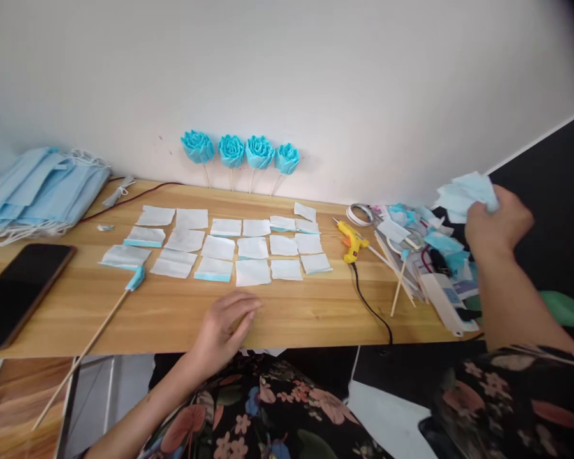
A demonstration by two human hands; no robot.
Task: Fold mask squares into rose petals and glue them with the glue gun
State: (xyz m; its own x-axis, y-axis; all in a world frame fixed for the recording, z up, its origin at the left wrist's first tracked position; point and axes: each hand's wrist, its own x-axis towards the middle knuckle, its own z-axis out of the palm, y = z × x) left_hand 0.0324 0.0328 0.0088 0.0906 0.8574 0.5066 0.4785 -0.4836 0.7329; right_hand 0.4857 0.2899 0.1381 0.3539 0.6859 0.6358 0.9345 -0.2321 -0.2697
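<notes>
My right hand [500, 220], raised at the right above the cluttered table end, is closed on a bunch of pale blue mask fabric pieces [466, 196]. My left hand [228, 325] rests near the table's front edge with loosely bent fingers and nothing visible in it. Just beyond it, rows of cut white-and-blue fabric pieces [252, 271] lie spread on the wood. To the left, a wooden stick [100, 328] with a blue wrapped tip sticks out past the table edge. Several blue fabric roses [231, 151] on thin sticks lean against the wall.
A stack of blue face masks [43, 185] and a dark phone [22, 293] lie at the left. Right of the fabric pieces is a yellow glue gun [351, 241] with its cord, beside a roll of tape [360, 215] and a heap of scraps [442, 242].
</notes>
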